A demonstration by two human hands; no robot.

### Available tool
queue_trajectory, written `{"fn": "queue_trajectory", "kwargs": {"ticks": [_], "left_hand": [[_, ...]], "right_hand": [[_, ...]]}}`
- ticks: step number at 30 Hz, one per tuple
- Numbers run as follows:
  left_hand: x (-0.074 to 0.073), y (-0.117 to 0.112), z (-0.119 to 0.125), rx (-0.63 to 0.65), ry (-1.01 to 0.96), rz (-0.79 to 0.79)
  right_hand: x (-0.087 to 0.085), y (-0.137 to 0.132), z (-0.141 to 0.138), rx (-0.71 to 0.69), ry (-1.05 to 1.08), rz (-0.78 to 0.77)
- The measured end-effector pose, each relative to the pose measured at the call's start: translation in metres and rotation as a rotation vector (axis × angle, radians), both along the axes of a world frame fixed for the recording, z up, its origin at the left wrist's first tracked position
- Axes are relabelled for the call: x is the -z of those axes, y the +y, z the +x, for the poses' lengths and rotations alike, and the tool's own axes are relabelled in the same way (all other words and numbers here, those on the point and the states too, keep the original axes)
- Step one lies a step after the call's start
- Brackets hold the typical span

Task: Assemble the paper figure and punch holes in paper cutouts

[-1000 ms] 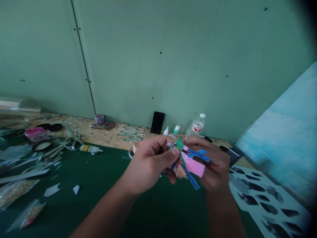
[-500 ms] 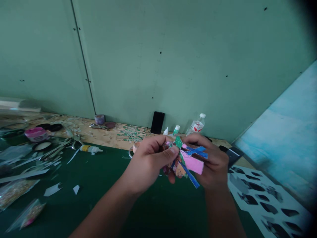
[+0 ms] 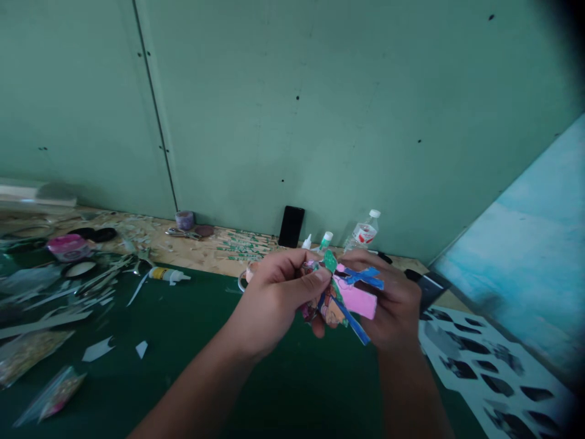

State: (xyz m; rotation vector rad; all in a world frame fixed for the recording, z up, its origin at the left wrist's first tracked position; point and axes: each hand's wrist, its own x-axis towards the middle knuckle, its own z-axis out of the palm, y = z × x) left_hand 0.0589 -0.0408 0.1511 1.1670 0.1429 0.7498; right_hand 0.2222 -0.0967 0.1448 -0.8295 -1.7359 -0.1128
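Observation:
Both my hands hold a small bundle of coloured paper cutouts above a dark green mat. The cutouts show pink, blue and green pieces, one with a drawn figure. My left hand pinches the bundle's left end between thumb and fingers. On the other side, my right hand cups the bundle from behind and below, fingers curled round it.
A black phone leans on the green wall, beside small glue bottles and a water bottle. Paper scraps, scissors, a glue tube and a pink tub lie at left. A printed sheet of dark shapes lies at right.
The hands and the cutouts have barely shifted; the bundle sits slightly higher and closer in. The grip is the same.

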Motion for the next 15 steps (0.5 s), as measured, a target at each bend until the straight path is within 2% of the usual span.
{"fn": "queue_trajectory", "kwargs": {"ticks": [15], "left_hand": [[-0.0008, -0.0007, -0.0008, -0.005, 0.019, 0.010]], "right_hand": [[-0.0019, 0.0007, -0.0044, 0.072, -0.013, 0.049]]}}
